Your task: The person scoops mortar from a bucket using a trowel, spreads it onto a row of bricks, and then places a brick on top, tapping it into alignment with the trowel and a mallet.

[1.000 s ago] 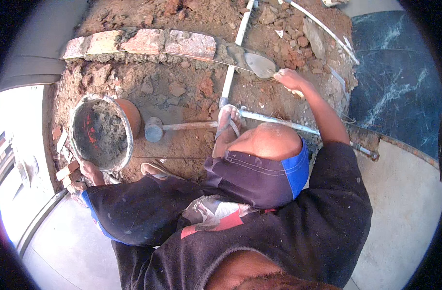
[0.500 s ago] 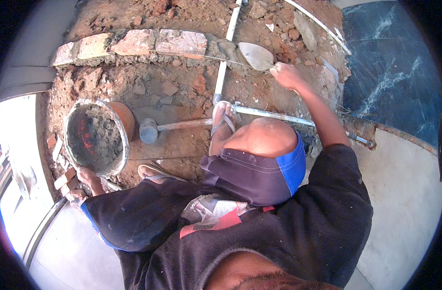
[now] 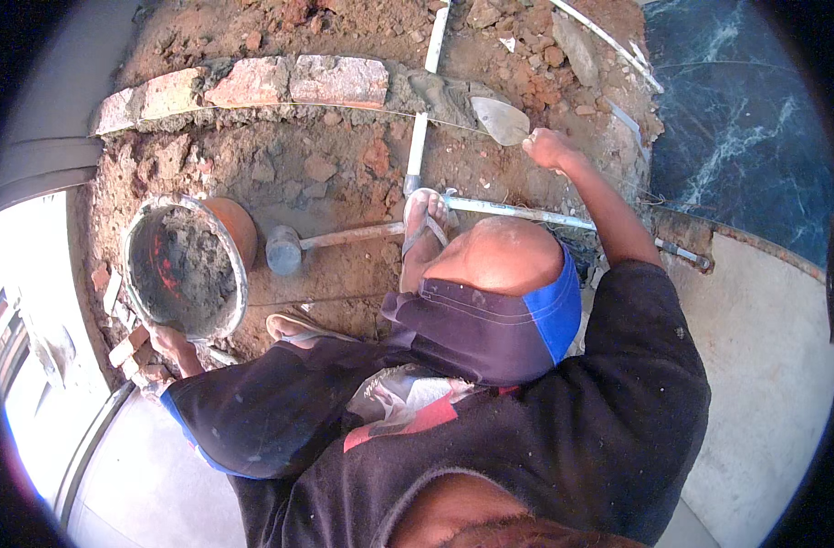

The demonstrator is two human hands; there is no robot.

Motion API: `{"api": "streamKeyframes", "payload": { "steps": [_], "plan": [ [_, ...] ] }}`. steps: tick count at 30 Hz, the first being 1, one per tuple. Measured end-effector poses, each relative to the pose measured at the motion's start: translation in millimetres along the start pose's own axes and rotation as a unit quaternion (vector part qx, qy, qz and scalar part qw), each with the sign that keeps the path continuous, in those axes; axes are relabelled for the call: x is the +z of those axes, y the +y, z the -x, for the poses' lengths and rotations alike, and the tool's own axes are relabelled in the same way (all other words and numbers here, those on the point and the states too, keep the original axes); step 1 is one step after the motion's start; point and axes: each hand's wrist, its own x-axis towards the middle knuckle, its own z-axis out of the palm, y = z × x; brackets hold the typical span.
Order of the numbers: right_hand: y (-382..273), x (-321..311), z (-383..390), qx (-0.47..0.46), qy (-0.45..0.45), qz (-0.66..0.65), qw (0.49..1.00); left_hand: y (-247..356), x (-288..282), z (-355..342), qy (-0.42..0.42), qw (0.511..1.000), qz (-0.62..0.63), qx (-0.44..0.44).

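My right hand (image 3: 550,149) is closed around the handle of a pointed trowel (image 3: 500,120), whose flat metal blade points left over the wet mortar (image 3: 442,95). This mortar bed continues a row of bricks (image 3: 339,82), with a thin string line running along its near edge. At the left, my left hand (image 3: 172,345) grips the near rim of a tilted bucket (image 3: 242,274). Grey mortar (image 3: 198,272) lies inside the bucket. Part of my left hand's fingers is hidden at the rim.
A mallet (image 3: 285,250) lies between the bucket and my foot. White pipes (image 3: 418,149) cross the dirt, one passing under the mortar line. Broken brick pieces (image 3: 129,347) sit by my left hand. Dark blue marbled tiles (image 3: 736,128) border the right side.
The trowel has shifted right and slightly nearer along the mortar, together with my right hand. My left hand stays at the bucket rim.
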Motion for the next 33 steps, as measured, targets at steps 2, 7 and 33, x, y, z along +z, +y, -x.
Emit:
{"api": "streamKeyframes", "payload": {
  "steps": [2, 7, 33],
  "plan": [
    [10.8, 9.8, -5.5, 0.004, 0.045, -0.01, 0.999, -0.8, 0.1, -0.8, 0.001, 1.0, -0.002, 0.002],
    [8.2, 2.5, -3.1, 0.029, -0.018, -0.04, 0.999, -6.6, -5.7, -2.2, 0.004, 1.0, -0.005, 0.001],
    [16.6, 106.7, 12.1, -0.037, 0.117, 0.013, 0.992, 23.4, -8.0, 8.3, 0.001, 1.0, 0.011, 0.011]
  ]
}}
